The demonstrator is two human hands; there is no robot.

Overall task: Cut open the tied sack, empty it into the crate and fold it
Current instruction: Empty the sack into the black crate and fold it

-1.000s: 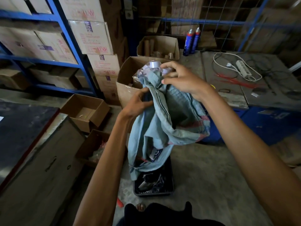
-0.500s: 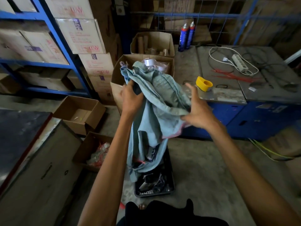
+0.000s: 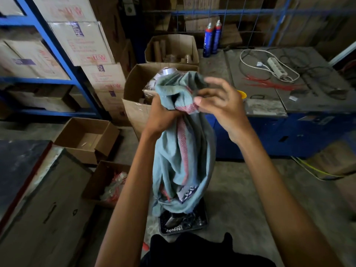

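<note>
A limp pale blue-green woven sack (image 3: 181, 155) with red stripes hangs bunched at chest height. My left hand (image 3: 160, 116) grips it in a fist just below its gathered top. My right hand (image 3: 217, 105) pinches the red-striped edge of the sack top with thumb and fingers, its other fingers spread and blurred. The sack's lower end drapes into a black crate (image 3: 202, 226) on the floor, which holds several small shiny metal parts. Most of the crate is hidden behind the sack.
An open cardboard box (image 3: 134, 89) with tape rolls stands behind the sack. More open boxes (image 3: 86, 137) lie on the floor at left beside blue shelving (image 3: 57, 49). A grey worktable (image 3: 269, 93) at right carries a power strip, cables, spray cans and a yellow object.
My right hand has risen from the sack's side to its top edge. The sack is now gathered into a narrower hanging bundle. The view has shifted slightly.
</note>
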